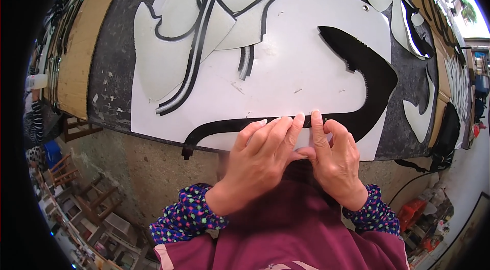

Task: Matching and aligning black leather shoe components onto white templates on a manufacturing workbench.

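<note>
A black curved shoe-upper piece lies on a white sheet. One end is broad and hooked; a long narrow strip runs left from it, and its tip hangs over the table's front edge. My left hand holds the strip near its middle, fingers close together on top. Right beside it, my right hand pinches the same piece, index finger stretched along the strip and the other fingers bent. The thumbs come near each other at the near edge. My fingers cover part of the strip.
Pale cut pieces with dark edging are heaped at the sheet's far left. More pale pieces lie on the dark table at right. Cardboard covers the left side. Wooden stools stand on the floor at left.
</note>
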Demonstrator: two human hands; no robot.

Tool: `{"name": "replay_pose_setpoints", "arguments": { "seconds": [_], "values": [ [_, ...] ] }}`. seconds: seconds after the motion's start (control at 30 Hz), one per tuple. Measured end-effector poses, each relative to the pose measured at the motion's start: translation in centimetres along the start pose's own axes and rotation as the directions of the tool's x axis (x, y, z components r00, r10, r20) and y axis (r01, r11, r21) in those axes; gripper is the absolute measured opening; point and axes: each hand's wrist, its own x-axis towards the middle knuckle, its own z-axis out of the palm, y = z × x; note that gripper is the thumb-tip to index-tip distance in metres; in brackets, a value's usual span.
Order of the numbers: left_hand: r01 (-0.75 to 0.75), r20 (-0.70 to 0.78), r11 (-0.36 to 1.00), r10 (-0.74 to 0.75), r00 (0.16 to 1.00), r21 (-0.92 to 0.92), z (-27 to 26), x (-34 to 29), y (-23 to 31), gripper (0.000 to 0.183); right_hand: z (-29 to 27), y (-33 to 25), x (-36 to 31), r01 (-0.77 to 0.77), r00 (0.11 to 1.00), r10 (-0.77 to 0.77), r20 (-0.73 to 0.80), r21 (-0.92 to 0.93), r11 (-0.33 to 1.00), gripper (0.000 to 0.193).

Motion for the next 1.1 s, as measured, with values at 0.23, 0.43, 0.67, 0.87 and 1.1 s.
{"name": "replay_pose_setpoints", "arguments": {
  "seconds": [0.23,0.43,0.67,0.87,1.1],
  "values": [
    [-0.058,-0.028,0.996,0.056,0.998,-0.074,0.1,-0.4,-0.7,0.052,-0.6,-0.8,1.4,0.101,0.993,-0.094,0.067,-0.117,0.988,0.049],
    [-0.087,-0.067,0.960,0.072,0.995,-0.265,-0.9,-0.2,-1.5,0.039,-0.5,-2.3,2.4,0.354,0.929,-0.246,0.275,-0.478,0.804,0.025],
    [0.166,-0.124,0.708,-0.339,0.933,-0.686,-1.0,-0.6,-1.6,0.042,0.6,-4.5,0.3,0.325,0.946,-0.318,0.066,-0.173,0.930,0.036],
    [0.161,-0.141,0.770,-0.310,0.940,-0.617,-1.4,-1.2,-0.4,0.035,-3.5,0.1,-1.9,0.210,0.970,-0.189,-0.152,0.140,0.968,0.036],
    [0.021,-0.254,0.999,-0.032,0.967,-0.046,-3.0,-4.7,0.0,0.044,-3.2,8.6,2.3,-0.119,0.992,0.119,0.035,0.024,0.993,0.062]
  ]
}}
